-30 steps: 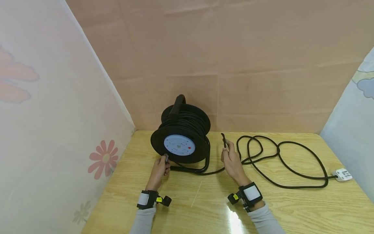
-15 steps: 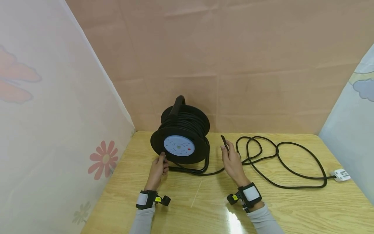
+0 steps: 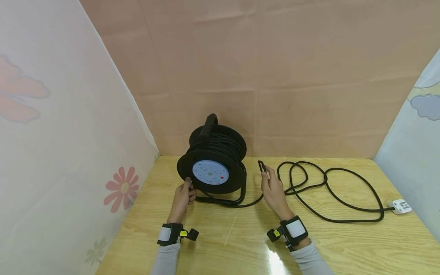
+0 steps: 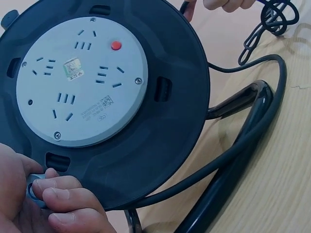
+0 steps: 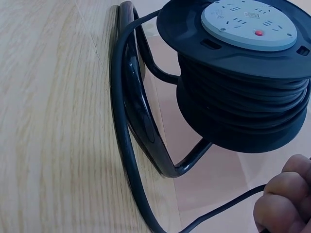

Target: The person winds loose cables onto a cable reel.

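A black cable reel (image 3: 220, 152) stands on its tubular frame (image 3: 245, 187), with cable wound on its drum (image 5: 243, 102). Its front carries a white socket panel (image 4: 82, 82) with a red button (image 4: 116, 45). At the lower left of that disc, my left hand (image 3: 183, 196) pinches a small grey knob (image 4: 34, 187) between thumb and curled fingers. My right hand (image 3: 274, 191) is raised to the right of the reel, its fingers gripping the black cable (image 3: 262, 165), a narrow bend of which sticks up above the fingertips.
Loose cable loops (image 3: 330, 187) lie on the wooden table (image 3: 227, 248) at the right, leading to a white plug (image 3: 400, 206). Behind the table rises a brown backdrop (image 3: 292, 76); patterned sheets (image 3: 68, 133) stand at both sides.
My left hand has moved left and slightly up with the knob, and the reel's front has turned clockwise. In my right hand, the cable's bend has tilted and now shows as a narrow loop.
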### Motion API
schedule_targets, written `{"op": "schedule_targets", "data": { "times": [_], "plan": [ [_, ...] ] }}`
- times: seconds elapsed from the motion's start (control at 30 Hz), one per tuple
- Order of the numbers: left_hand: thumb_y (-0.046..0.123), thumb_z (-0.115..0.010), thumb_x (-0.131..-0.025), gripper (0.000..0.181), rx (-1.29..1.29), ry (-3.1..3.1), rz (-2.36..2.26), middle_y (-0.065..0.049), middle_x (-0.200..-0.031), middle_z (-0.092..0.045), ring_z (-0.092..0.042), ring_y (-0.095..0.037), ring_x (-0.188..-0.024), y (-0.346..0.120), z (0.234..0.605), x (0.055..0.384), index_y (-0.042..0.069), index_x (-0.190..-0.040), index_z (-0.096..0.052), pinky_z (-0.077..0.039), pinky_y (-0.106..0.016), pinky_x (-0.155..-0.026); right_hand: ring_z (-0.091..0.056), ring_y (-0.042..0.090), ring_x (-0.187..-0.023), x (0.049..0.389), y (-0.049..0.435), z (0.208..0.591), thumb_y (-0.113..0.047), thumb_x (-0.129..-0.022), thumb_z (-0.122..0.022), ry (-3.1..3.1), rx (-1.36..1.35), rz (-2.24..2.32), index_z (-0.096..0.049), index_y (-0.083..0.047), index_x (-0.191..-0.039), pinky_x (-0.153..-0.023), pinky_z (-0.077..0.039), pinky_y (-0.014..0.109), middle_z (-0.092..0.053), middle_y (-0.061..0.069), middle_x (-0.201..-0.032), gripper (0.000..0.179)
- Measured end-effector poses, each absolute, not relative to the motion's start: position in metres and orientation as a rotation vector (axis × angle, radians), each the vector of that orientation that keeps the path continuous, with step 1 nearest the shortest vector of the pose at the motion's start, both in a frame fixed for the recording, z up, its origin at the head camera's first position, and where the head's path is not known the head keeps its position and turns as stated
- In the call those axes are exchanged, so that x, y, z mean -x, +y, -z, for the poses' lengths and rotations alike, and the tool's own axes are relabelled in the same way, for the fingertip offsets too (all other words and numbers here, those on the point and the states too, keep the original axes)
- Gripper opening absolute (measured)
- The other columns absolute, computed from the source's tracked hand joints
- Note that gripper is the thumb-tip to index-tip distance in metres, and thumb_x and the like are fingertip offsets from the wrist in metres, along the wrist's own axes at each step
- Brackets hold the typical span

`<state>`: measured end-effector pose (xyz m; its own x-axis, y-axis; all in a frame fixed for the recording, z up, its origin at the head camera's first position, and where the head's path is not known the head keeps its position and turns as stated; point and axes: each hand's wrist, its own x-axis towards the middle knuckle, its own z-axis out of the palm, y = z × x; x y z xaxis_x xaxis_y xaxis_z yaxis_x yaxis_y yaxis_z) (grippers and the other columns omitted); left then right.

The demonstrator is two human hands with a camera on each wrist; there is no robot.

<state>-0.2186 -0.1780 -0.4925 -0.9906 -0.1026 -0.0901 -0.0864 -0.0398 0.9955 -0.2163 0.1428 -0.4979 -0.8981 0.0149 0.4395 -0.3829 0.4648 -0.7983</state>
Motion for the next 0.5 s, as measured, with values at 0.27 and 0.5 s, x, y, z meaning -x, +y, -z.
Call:
{"op": "schedule_targets", "data": {
  "times": [0.27, 0.5],
  "plan": [
    [0.053, -0.042, -0.1, 0.05, -0.203, -2.164, 2.236, 0.001, -0.064, -0.033, -0.033, -0.01, -0.053, -0.181, 0.487, 0.219, 0.005, -0.087, -0.044, -0.026, -0.021, -0.046, -0.035, 0.015, -0.039, 0.215, 0.144, 0.498, -0.027, -0.109, -0.03, -2.304, -0.305, -1.417, -0.038, -0.004, -0.14, -0.035, -0.031, 0.028, -0.046, 0.003, -0.059, 0.04],
    [0.05, -0.042, -0.102, 0.049, -0.187, -2.146, 2.225, 0.002, -0.062, -0.032, -0.032, -0.009, -0.05, -0.183, 0.48, 0.219, 0.004, -0.084, -0.043, -0.025, -0.021, -0.044, -0.039, 0.015, -0.043, 0.215, 0.144, 0.497, -0.025, -0.109, -0.03, -2.284, -0.34, -1.384, -0.04, -0.003, -0.139, -0.038, -0.034, 0.029, -0.047, 0.003, -0.06, 0.039]
  ]
}}
